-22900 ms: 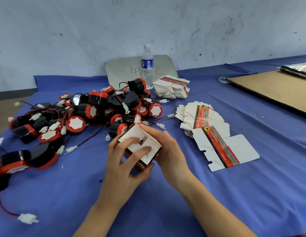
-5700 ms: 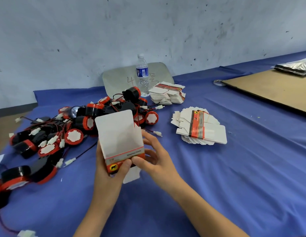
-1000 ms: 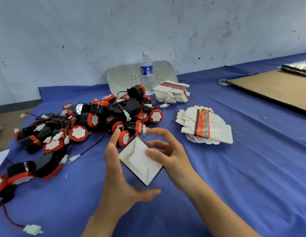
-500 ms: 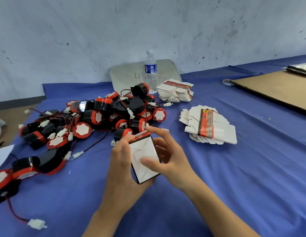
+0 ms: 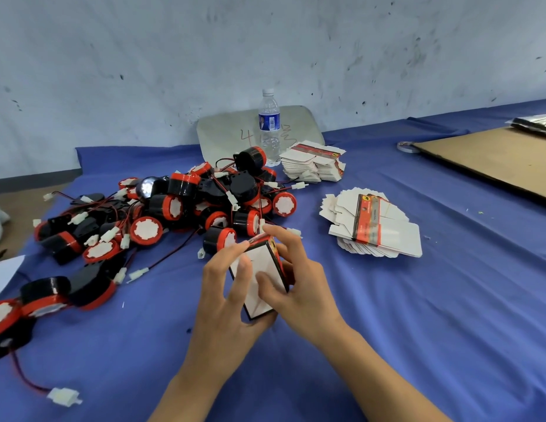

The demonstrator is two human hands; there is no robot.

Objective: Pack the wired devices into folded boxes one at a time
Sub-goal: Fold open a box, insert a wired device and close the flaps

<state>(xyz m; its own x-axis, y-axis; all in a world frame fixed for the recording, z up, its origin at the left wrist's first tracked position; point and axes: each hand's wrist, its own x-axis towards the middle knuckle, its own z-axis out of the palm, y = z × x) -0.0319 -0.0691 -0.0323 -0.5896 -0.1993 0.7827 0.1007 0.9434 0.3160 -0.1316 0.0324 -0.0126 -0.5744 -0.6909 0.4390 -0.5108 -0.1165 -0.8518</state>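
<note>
I am gripping the folded box (image 5: 261, 281) above the desk (image 5: 418, 315), just before the pile of wired devices (image 5: 180, 208). My left hand (image 5: 226, 309) and right hand (image 5: 306, 292) both have their fingers (image 5: 243, 277) curled round it, apparently pressing its end closed. Next, I judge, one hand is freeing up to fetch a single device.

The head view looks forward and down, close above the blue table (image 5: 418, 315).
</note>
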